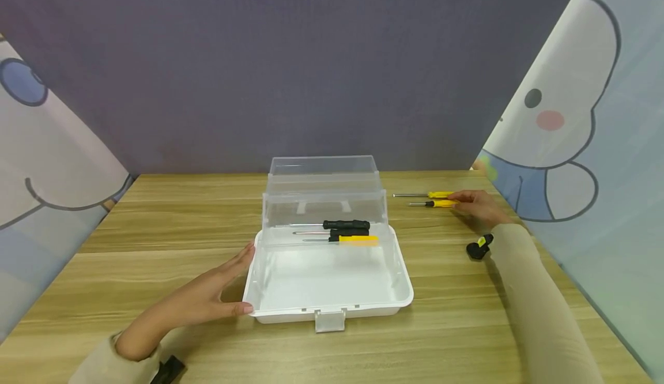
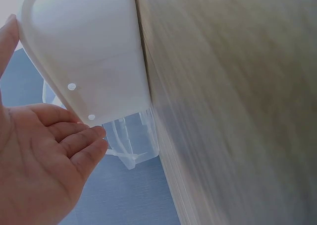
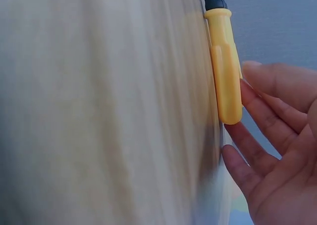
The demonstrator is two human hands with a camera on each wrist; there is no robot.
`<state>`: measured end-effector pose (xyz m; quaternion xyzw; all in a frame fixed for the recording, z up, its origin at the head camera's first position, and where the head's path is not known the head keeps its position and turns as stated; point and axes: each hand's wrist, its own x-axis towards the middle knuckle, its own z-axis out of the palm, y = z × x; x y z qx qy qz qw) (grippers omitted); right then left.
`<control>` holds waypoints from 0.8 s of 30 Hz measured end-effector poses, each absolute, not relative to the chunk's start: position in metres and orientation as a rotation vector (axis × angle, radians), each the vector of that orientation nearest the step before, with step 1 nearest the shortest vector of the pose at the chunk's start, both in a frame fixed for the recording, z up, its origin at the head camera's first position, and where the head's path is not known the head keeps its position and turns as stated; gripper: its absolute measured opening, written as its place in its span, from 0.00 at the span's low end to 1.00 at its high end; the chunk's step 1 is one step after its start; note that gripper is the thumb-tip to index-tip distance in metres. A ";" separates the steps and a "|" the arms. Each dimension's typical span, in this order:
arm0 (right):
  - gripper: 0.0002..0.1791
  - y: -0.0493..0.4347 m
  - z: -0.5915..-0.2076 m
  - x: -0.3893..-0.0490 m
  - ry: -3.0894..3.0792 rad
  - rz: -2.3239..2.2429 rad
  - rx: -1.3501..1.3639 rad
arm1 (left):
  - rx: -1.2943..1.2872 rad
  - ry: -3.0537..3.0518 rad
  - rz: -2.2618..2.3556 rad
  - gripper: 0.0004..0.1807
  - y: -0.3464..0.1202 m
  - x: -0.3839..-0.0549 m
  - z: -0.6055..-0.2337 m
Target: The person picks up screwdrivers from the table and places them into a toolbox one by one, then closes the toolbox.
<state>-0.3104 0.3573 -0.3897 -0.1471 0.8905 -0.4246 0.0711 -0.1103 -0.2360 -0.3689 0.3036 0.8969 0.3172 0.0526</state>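
A white plastic box [image 1: 327,283] stands with its clear lid [image 1: 321,182] raised at the back. Inside, toward the rear, lie a long black-handled screwdriver [image 1: 346,224], a shorter black one [image 1: 353,233] and a yellow-handled one [image 1: 358,240]. My left hand [image 1: 204,297] rests against the box's left side, thumb at the front corner and fingers extended along the rim. Two yellow screwdrivers lie on the table right of the box, a longer far one [image 1: 438,195] and a shorter near one [image 3: 225,66]. My right hand [image 1: 479,206] is at their handle ends, fingers loosely bent; no firm grip shows.
The wood-look table [image 1: 171,217] ends at a dark grey panel [image 1: 321,67] behind. Printed cartoon sheets flank it left and right [image 1: 570,113]. The box's clear latch [image 1: 329,320] hangs at its front. A black wrist device [image 1: 478,248] sits by the right sleeve.
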 end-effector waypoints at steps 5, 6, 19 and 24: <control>0.20 0.358 -0.390 -0.311 2.690 -1.248 -0.442 | 0.917 2.717 0.975 0.52 -0.236 -0.110 -0.368; 0.20 0.358 -0.390 -0.311 2.695 -1.242 -0.443 | 0.917 2.717 0.975 0.52 -0.236 -0.110 -0.368; 0.25 0.353 -0.391 -0.317 2.729 -1.008 -0.335 | 0.924 2.709 0.998 0.51 -0.236 -0.109 -0.368; 0.23 0.351 -0.392 -0.317 2.729 -0.989 -0.373 | 0.933 2.716 0.999 0.51 -0.236 -0.109 -0.367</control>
